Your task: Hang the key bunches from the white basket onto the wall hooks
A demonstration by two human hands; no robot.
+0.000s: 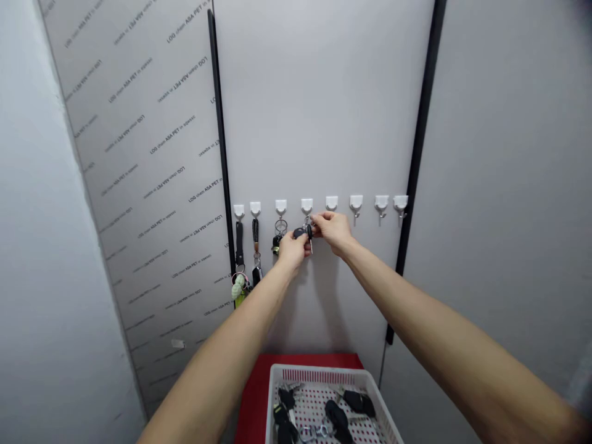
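Pale panelling (pixel 319 111) backs the fourth-from-left hook (pixel 307 205); below it, left hand (pixel 293 249) and right hand (pixel 335 230) pinch keys (pixel 309 231), which could drop if their ring (pixel 306 219) slips.

White plastic basket (pixel 319 374) resting on a red surface (pixel 254 394).
The red shows beyond the basket's far rim and along its left side; the lower picture edge cuts off both. Black-headed keys (pixel 358 402) lie at the left and right of its perforated floor, shiny metal pieces (pixel 314 431) between them.
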